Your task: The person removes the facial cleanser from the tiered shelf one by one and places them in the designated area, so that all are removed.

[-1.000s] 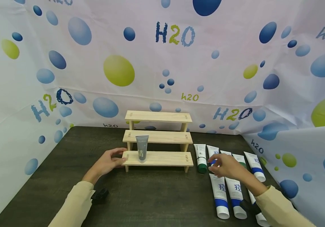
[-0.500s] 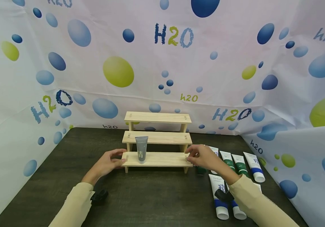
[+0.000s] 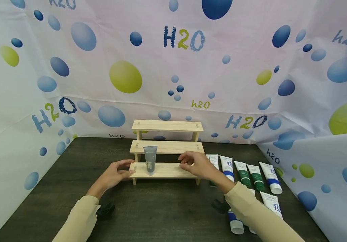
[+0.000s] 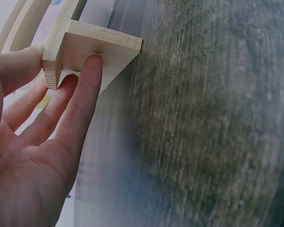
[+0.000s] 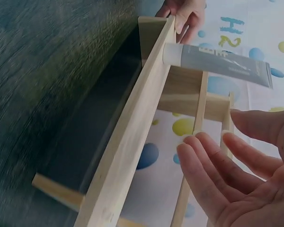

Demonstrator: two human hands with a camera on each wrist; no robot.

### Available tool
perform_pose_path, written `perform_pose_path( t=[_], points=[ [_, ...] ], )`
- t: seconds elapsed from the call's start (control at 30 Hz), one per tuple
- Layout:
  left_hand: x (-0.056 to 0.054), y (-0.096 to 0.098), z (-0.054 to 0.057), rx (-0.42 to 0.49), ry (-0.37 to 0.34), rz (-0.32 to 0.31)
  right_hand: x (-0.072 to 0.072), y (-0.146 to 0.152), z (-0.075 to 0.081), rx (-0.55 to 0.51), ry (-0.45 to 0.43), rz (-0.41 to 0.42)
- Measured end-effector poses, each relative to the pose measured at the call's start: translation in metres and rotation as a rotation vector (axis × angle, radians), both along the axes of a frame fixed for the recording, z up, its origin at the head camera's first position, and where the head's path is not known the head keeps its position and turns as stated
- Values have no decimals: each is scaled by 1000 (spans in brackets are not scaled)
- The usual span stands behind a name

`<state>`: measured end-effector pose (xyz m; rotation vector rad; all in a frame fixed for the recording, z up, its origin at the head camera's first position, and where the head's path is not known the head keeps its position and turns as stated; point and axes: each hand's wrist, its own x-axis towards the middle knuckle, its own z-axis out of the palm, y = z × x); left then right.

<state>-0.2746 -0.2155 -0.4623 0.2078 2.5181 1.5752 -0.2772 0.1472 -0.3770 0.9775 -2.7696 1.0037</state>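
Observation:
A three-step wooden display stand (image 3: 167,170) stands on the dark table, with a grey squeeze tube (image 3: 150,159) upright on the left half of its lowest step. My left hand (image 3: 115,174) grips the left end of that step. In the left wrist view, the thumb lies at the board's edge and a fingertip (image 4: 93,64) touches the side support. Over the right half of the same step hovers my right hand (image 3: 198,164), palm empty and fingers loosely bent. The right wrist view shows these fingers (image 5: 194,165) apart from the grey tube (image 5: 222,64).
Several white squeeze tubes lie in rows right of the stand, some with blue bands (image 3: 271,178), others with green lower ends (image 3: 255,177). My right forearm (image 3: 252,208) hides part of the rows. A printed sheet (image 3: 176,67) hangs behind and beside the table (image 3: 149,215).
My right hand has moved left, from over the tubes at the right to above the lowest step. My left hand stays at the step's left end, and the grey tube stands where it was.

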Motion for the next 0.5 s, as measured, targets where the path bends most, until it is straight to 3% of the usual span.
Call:
perform_pose_path(
  t=[0.5],
  points=[
    [0, -1, -1, -2, 3, -7, 0, -45, -7, -163, -96, 9]
  ],
)
